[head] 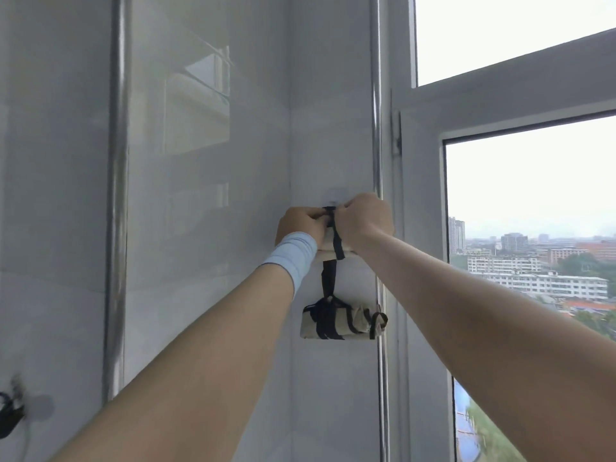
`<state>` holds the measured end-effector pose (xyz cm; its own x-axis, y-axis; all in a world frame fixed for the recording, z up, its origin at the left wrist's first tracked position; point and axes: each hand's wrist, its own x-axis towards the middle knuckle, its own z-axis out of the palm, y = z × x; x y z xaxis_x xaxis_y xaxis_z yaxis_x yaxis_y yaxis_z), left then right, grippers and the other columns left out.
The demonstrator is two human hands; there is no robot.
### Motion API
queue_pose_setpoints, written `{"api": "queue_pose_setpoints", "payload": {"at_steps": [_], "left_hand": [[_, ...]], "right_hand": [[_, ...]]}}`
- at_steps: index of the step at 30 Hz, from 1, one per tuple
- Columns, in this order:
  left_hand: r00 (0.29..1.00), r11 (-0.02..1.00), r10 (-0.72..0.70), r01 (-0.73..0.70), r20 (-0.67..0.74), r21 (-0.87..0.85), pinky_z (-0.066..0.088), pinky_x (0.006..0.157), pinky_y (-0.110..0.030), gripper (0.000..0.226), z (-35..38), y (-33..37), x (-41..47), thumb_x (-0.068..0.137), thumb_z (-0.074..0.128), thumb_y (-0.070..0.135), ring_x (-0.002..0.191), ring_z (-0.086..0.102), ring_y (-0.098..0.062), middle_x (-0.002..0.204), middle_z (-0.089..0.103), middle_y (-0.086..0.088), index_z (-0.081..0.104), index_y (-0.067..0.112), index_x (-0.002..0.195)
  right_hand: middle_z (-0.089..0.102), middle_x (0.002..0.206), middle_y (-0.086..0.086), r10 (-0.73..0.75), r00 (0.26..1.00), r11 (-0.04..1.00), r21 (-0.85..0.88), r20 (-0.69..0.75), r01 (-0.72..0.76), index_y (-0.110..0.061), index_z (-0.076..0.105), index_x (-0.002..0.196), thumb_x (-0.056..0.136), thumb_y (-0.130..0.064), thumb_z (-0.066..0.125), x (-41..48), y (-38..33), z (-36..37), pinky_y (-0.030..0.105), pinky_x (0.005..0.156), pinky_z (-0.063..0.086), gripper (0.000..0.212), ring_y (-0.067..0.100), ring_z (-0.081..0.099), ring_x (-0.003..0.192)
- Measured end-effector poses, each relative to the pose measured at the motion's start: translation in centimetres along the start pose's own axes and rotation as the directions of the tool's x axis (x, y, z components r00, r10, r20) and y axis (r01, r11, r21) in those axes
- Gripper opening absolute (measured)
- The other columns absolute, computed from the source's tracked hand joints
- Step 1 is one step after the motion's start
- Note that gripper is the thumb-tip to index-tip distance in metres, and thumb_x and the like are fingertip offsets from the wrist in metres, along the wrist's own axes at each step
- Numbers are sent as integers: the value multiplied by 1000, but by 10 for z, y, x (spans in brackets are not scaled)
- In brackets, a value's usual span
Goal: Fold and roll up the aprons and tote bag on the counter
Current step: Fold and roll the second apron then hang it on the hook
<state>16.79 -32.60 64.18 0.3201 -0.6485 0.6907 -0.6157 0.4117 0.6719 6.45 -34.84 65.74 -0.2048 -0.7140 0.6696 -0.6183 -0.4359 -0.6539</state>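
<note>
Head view: a tiled wall (206, 228) is seen at left and a window (533, 181) at right. At lower centre a rolled bundle (340, 323) is hung by black straps. Above it a second roll (330, 243) is held between left hand (300, 225) and right hand (366, 218), fingers curled, its strap (336, 238) pinched at a hook (333, 196). Rolling seems done; next the strap must be seated on the hook and released.

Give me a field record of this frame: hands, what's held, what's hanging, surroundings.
left hand: grips the black strap just below the wall hook
right hand: grips the same strap from the other side
upper roll: beige cloth, between the hands
lower roll: beige, wrapped in straps, hangs beneath
surroundings: window at right
</note>
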Motion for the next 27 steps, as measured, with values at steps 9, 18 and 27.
{"api": "queue_pose_setpoints", "payload": {"at_steps": [9, 18, 27], "left_hand": [[988, 987, 154, -155, 16, 32, 43, 73, -21, 16, -4, -57, -30, 94, 53, 25, 84, 59, -14, 91, 67, 3, 67, 17, 97], [903, 812, 401, -428, 154, 396, 45, 95, -36, 41, 0, -80, -57, 104, 30, 30, 119, 46, -21, 131, 49, -4, 44, 15, 139], [901, 750, 357, -434, 248, 499, 34, 110, -34, 53, 6, -92, -71, 101, 32, 33, 138, 31, -18, 152, 35, 0, 25, 19, 151]], "right_hand": [[56, 68, 0, -294, 956, 948, -120, 15, 293, -12, 59, 72, 96, -22, 47, -47, 32, 6, 27, 48, 30, 28, 20, 53, 64], [44, 139, 14, -575, 795, 533, -649, 193, 543, -1, 33, 146, 91, -29, 42, -91, 75, 20, 47, 107, 34, 62, 35, 38, 129], [37, 148, 14, -544, 788, 499, -644, 287, 579, 0, 25, 151, 87, -35, 51, -98, 88, 20, 48, 116, 24, 77, 35, 32, 135]]}}
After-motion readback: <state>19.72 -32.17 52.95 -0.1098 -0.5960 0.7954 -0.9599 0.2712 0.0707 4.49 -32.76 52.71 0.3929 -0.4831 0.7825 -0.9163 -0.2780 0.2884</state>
